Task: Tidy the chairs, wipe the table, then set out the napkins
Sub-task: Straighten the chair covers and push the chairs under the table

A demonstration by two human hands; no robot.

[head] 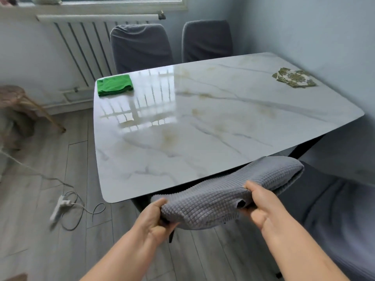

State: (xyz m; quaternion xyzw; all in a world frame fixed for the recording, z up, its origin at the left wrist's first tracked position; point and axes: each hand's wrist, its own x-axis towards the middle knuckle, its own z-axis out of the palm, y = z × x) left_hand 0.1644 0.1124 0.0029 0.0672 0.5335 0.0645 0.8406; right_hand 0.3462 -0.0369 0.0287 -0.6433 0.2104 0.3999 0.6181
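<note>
Head view of a glossy white marble-patterned tabletop with grey and ochre veins. Both hands clamp the top edge of a chair back in a light grey waffle-textured fabric cover, which stands at the near edge of the tabletop with its upper part level with that edge. The left hand grips the left end of the chair back with fingers curled under the fabric. The right hand pinches the cover near the middle-right, thumb on top. The hands are apart, with a span of the cover between them. A folded bright green cloth lies at the far left corner of the tabletop. A small stack of green-and-white patterned paper napkins lies near the far right edge, well apart from the cloth. Two dark grey covered chairs stand side by side at the far edge. Another dark grey chair sits at the near right. A white power strip with its cable lies on the grey plank floor to the left.
</note>
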